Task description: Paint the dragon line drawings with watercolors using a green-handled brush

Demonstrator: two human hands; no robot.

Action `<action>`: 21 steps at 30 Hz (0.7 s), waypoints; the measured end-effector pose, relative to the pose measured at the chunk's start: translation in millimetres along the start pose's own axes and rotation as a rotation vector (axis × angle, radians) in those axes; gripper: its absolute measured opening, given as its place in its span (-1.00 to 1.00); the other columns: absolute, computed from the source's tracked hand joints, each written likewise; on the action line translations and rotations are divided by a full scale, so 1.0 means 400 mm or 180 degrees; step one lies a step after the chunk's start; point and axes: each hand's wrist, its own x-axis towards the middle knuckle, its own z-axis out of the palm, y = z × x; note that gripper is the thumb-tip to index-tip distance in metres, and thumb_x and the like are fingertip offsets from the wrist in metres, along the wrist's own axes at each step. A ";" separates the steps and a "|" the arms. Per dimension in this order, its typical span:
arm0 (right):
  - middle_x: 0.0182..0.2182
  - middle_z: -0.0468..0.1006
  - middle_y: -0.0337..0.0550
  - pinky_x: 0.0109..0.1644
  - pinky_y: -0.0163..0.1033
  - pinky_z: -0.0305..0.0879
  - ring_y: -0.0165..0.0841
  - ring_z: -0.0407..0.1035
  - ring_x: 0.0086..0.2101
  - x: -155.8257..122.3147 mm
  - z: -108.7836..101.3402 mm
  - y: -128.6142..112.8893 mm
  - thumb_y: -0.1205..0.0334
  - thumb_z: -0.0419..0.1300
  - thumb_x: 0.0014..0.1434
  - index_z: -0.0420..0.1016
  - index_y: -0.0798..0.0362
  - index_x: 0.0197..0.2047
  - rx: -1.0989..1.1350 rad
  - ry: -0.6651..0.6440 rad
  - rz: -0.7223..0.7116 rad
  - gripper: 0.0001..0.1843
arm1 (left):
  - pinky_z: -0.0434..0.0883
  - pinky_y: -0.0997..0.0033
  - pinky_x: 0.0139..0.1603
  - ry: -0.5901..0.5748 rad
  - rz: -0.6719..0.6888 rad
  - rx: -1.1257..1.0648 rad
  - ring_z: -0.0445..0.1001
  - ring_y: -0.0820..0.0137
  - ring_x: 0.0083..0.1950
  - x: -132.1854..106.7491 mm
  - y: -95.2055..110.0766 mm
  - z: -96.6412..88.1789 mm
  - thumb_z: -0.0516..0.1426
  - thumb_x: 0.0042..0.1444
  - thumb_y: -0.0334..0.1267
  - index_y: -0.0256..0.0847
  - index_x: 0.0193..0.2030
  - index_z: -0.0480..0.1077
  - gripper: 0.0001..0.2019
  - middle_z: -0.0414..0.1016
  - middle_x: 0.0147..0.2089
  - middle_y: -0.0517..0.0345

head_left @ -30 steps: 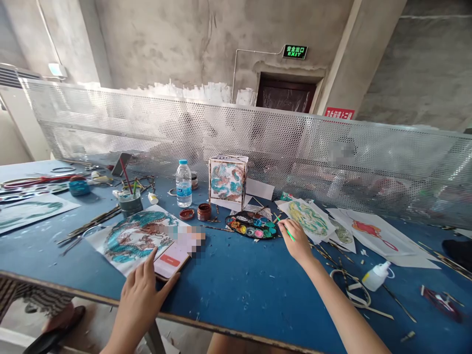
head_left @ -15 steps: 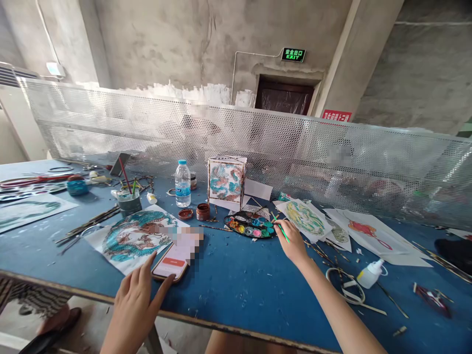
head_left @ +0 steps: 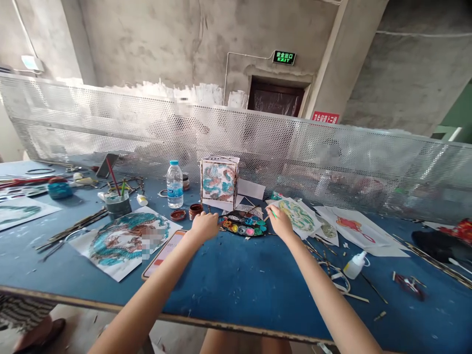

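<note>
My right hand point(head_left: 280, 222) is closed around a thin paintbrush point(head_left: 273, 213) with a green handle, just right of the paint palette point(head_left: 245, 226). The dark palette has wells of several colours. At its left end my left hand point(head_left: 203, 227) hovers, knuckles up, close to an open jar of brown paint point(head_left: 195, 211); its fingertips are hidden. Behind the palette stands a box-shaped lantern point(head_left: 220, 183) with a teal and brown painting on its front. A phone point(head_left: 165, 251) lies beside my left forearm, partly covered by it, next to a painted dragon sheet point(head_left: 118, 241).
A water bottle point(head_left: 175, 184) and a brush pot point(head_left: 118, 204) stand left. On the right lie painted sheets point(head_left: 300, 215), a glue bottle point(head_left: 356, 265), a coiled strip point(head_left: 334, 278) and sticks. A perforated metal screen point(head_left: 158, 132) runs along the table's back.
My left hand has moved from beside the phone forward and right, to the palette's left end. My right hand keeps the paintbrush, now angled differently. The view has turned slightly right.
</note>
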 end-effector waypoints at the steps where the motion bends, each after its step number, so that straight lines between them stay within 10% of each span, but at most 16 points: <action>1: -0.30 0.49 -0.12 -0.40 -0.30 0.12 -0.30 0.36 -0.35 -0.002 0.011 0.006 0.16 -0.18 0.27 0.38 -0.03 -0.22 -0.0061 -0.0052 0.0075 -0.68 | 0.26 0.17 -0.05 -0.0019 -0.0062 -0.0004 0.31 0.03 0.07 0.024 0.009 0.008 -0.06 0.15 -0.16 -0.32 -0.04 0.37 -0.64 0.46 -0.04 -0.19; 9: -0.23 0.45 -0.08 -0.49 -0.33 0.00 -0.37 0.35 -0.44 -0.056 0.078 0.026 0.18 -0.18 0.29 0.36 0.02 -0.21 -0.0377 -0.0476 0.0244 -0.69 | 0.29 0.18 -0.07 -0.0003 -0.0363 -0.0226 0.33 0.03 0.06 0.158 0.036 0.082 -0.13 0.18 -0.17 -0.36 0.00 0.31 -0.61 0.45 -0.04 -0.24; 21: -0.19 0.43 -0.05 -0.35 -0.28 0.25 -0.29 0.38 -0.29 -0.045 0.103 0.049 0.11 -0.24 0.27 0.31 0.02 -0.15 0.0804 -0.0217 0.0667 -0.64 | 0.28 0.24 -0.04 -0.0144 -0.0266 -0.0669 0.30 0.02 0.09 0.173 0.041 0.143 -0.08 0.06 0.19 -0.32 0.16 0.14 -0.32 0.37 0.06 -0.22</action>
